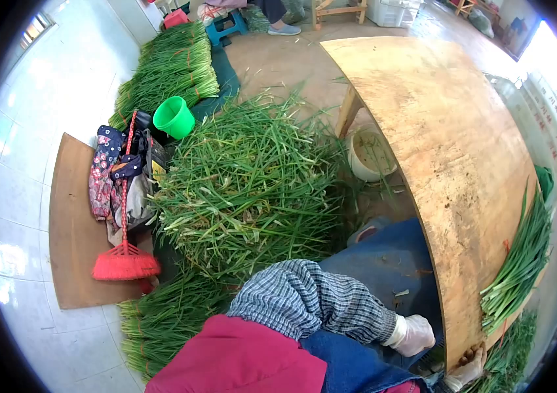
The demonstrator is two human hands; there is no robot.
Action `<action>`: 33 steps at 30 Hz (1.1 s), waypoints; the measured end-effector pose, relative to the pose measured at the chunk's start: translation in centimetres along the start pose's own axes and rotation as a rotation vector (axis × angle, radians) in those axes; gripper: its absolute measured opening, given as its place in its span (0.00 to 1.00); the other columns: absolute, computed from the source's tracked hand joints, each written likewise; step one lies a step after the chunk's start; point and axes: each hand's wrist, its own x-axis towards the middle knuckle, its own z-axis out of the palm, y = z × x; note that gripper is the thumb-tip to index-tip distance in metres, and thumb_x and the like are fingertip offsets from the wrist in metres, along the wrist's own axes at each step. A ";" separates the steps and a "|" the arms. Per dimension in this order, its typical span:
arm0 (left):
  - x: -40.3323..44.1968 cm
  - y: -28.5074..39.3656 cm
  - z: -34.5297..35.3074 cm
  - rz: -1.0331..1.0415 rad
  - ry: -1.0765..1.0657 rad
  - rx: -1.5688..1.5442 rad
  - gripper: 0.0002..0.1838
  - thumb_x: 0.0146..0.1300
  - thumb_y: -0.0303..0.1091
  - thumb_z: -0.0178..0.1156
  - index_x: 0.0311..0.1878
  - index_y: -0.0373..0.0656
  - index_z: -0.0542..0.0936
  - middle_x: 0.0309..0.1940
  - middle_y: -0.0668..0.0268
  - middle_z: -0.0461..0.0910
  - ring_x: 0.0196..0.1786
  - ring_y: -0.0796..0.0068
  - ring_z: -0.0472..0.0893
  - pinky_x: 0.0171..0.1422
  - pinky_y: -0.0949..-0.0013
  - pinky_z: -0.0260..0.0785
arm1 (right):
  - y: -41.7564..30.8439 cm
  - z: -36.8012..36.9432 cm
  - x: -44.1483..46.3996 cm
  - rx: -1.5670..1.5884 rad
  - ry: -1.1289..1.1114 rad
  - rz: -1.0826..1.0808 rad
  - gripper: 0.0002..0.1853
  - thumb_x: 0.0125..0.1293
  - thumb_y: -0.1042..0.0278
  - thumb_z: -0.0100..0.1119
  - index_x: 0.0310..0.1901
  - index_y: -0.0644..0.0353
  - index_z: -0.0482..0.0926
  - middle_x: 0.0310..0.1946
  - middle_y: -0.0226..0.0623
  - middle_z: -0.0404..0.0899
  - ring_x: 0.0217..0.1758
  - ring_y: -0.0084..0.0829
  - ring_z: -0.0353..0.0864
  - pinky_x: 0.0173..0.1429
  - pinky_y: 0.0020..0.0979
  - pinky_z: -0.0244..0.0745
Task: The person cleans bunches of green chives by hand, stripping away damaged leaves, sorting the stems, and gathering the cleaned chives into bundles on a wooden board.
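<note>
My left hand (415,335), in a white glove below a checked sleeve, is closed beside the table's near-left edge. Whatever it may hold is hidden. My right hand (470,368), partly gloved with bare fingertips, has its fingers curled at the table's near corner. I cannot make out anything inside its grip. Just beyond it, a bundle of garlic chives (518,255), tied with a red band, lies along the right side of the wooden table (429,131). Blue cloth (390,268) covers my lap.
A big heap of loose chives (246,183) fills the floor at left. Tied bundles (173,69) are stacked behind it, near a green bucket (173,118). A red broom (125,262) leans at left. A white bucket (371,155) stands by the table leg. Another person's foot (284,29) shows at the back.
</note>
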 end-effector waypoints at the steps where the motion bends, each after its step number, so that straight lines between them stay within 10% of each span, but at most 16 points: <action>1: -0.1 0.2 -0.2 -0.010 -0.015 -0.002 0.07 0.46 0.32 0.54 0.24 0.39 0.77 0.21 0.53 0.77 0.29 0.50 0.78 0.32 0.55 0.69 | -0.1 0.2 -0.1 0.004 0.009 0.003 0.09 0.59 0.68 0.52 0.38 0.61 0.79 0.22 0.32 0.72 0.21 0.23 0.64 0.23 0.24 0.57; 11: 0.0 -0.9 0.6 -0.004 -0.041 -0.028 0.08 0.48 0.33 0.54 0.25 0.39 0.77 0.21 0.53 0.77 0.30 0.50 0.78 0.33 0.55 0.69 | -2.4 -1.1 -1.5 -0.089 0.049 -0.163 0.15 0.62 0.64 0.52 0.45 0.65 0.78 0.34 0.40 0.78 0.29 0.29 0.73 0.31 0.29 0.65; 33: 0.6 -1.6 0.9 -0.055 -0.098 -0.074 0.08 0.48 0.33 0.54 0.26 0.38 0.77 0.20 0.52 0.76 0.29 0.49 0.77 0.33 0.54 0.68 | -0.4 -1.0 -3.1 0.090 0.049 -0.022 0.16 0.63 0.67 0.46 0.49 0.65 0.74 0.26 0.34 0.73 0.21 0.23 0.64 0.24 0.25 0.59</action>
